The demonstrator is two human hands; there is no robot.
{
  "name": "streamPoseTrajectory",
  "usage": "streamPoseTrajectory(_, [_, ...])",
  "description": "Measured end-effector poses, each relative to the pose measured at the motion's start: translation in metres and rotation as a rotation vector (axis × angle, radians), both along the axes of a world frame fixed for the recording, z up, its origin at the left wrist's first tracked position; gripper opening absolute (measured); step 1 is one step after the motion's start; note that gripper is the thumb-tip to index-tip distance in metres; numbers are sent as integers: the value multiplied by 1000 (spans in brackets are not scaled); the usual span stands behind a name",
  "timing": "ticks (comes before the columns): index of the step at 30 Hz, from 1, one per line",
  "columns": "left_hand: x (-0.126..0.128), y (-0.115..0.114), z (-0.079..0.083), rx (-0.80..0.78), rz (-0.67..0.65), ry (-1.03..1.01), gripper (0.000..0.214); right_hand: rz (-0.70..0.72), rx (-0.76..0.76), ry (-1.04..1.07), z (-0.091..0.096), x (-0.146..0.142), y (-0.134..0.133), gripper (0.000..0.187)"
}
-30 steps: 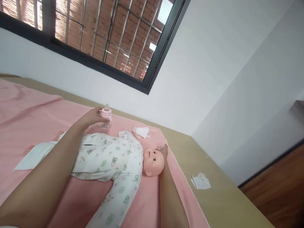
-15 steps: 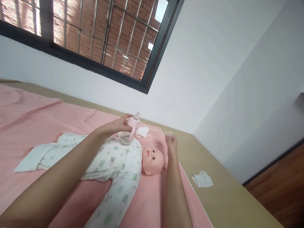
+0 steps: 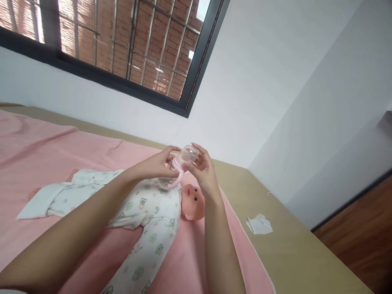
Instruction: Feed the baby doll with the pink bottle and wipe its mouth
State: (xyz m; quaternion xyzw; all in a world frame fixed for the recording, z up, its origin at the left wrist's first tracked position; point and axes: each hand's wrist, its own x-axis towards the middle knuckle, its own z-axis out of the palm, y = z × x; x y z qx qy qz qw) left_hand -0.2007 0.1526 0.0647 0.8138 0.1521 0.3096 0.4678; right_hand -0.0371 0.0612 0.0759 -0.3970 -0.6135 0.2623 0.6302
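My left hand point(image 3: 165, 163) is closed round a clear baby bottle point(image 3: 167, 182) with a pink collar and pink handles, held tilted above the doll's chest. My right hand point(image 3: 203, 167) grips a clear dome-shaped bottle cap point(image 3: 190, 153), which sits over the top of the bottle and hides the teat. Whether the cap is fully seated I cannot tell. Beneath my hands a baby doll point(image 3: 192, 202) lies on its back, dressed in a white outfit point(image 3: 153, 212) with green bear prints. My right wrist and forearm cover part of its head.
The doll rests on a pink blanket point(image 3: 101, 151) spread over a tan padded surface point(image 3: 245, 192). A folded white cloth or tissue point(image 3: 259, 224) lies to the right. White walls and a barred window point(image 3: 128, 49) stand behind.
My right hand has brought the cap leftward from beside the doll's head onto the bottle top, covering the teat. My left hand still holds the bottle, with the view slightly shifted.
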Motion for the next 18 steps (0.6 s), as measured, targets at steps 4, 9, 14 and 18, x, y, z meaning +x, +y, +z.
streamPoseTrajectory(4, [-4, -4, 5, -115, 24, -49, 91, 53, -63, -76, -2, 4, 4, 63])
streamPoseTrajectory(9, [-2, 4, 2, -225, 117, -68, 94, 89, -139, -156, -1, 10, -2, 73])
streamPoseTrajectory(14, [-2, 14, -2, -166, 132, -81, 97, 88, -204, -257, -5, 8, -5, 101])
streamPoseTrajectory(18, [-2, 12, -2, -71, 132, -70, 94, 62, -205, -213, -11, -5, -2, 114])
